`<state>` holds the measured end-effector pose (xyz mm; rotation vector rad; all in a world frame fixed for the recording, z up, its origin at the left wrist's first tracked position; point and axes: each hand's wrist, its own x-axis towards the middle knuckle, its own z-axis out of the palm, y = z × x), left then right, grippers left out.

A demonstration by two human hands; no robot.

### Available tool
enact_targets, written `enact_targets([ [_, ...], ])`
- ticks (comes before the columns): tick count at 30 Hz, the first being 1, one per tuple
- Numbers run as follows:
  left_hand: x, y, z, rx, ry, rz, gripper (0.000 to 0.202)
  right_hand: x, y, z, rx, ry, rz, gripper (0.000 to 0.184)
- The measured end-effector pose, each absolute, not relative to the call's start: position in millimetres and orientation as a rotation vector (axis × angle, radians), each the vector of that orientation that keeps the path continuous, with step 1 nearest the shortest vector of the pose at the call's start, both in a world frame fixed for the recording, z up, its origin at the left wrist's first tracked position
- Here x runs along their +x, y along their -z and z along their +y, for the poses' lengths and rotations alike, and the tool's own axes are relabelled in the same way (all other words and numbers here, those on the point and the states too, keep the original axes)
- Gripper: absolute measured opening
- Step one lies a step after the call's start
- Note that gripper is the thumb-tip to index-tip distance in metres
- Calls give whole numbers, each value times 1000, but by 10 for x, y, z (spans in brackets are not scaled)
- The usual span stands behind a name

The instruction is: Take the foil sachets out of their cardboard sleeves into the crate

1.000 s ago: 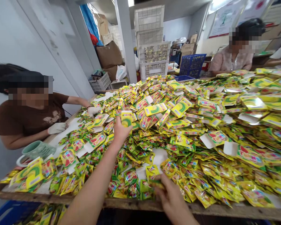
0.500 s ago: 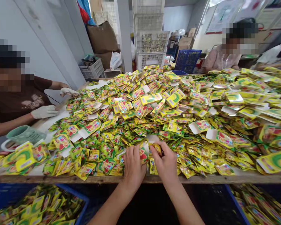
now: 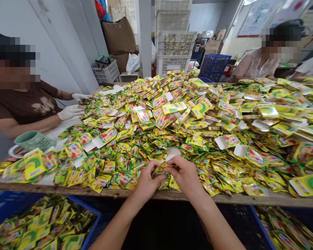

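My left hand (image 3: 147,178) is curled at the near edge of the table, its thumb and fingers around small yellow-and-green foil packets (image 3: 162,169). Facing it, my right hand (image 3: 184,176) pinches the same packets from the right side. My fingers partly cover them, so how many are held cannot be made out. More loose foil packets (image 3: 122,176) with red fruit pictures lie left of my hands, and yellow ones (image 3: 221,173) lie to the right. Behind them rises a heap of yellow printed cardboard boxes (image 3: 174,108), several with white flaps open.
Below the table's wooden edge (image 3: 112,192), a blue crate (image 3: 92,222) of filled boxes stands at left and another crate (image 3: 262,227) at right. A green mug (image 3: 35,140) sits at left. A gloved co-worker (image 3: 39,104) works there; another person (image 3: 258,64) sits across.
My left hand has turned from lying over a printed box to curling round the packets, close to my right hand. The left co-worker's gloved hands have moved toward the pile. The view has shifted slightly.
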<state>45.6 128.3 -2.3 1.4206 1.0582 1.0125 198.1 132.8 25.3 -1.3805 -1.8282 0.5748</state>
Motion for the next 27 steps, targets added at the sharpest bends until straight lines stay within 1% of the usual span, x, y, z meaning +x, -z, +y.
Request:
enact_targets([
  [1,385,22,1303,1367,-1014,1000,23,1936,-254,1328,-1329,-511,-1894,5],
  [3,274,36,1319,1330,-1024,966,21,1852,-251,1315,-1228,-444,-2049,10],
  [6,184,73,1293,1328,-1009,977,24,1791,-217,1265,-1131,-562,-2115,18],
  [8,152,84,1258,1296,-1004,969,31,1798,-167,1219,-1146,-697,-1901,18],
  [10,120,70,1226,1210,-1027,948,35,1810,-102,1171,-1215,-864,-1547,16],
  [12,83,38,1209,1076,-1035,884,36,1793,-41,1134,-1252,-1142,-1234,21],
  [14,50,-1,1220,981,-983,815,33,1742,-1,1120,-1215,-1456,-1014,21],
  [16,32,-32,1254,964,-923,827,27,1675,3,1134,-1184,-1626,-893,16],
  [17,28,-39,1276,972,-920,861,26,1646,-8,1148,-1187,-1614,-873,14],
  [19,26,-33,1318,1002,-971,937,24,1606,-39,1180,-1196,-1478,-927,11],
  [21,26,2,1345,1032,-1054,1001,21,1595,-61,1207,-1168,-1333,-1053,17],
  [23,27,54,1350,1055,-1122,1062,22,1598,-50,1227,-1145,-1270,-1160,23],
  [27,46,116,1327,1131,-1198,1114,22,1581,53,1246,-1213,-1159,-1176,21],
])
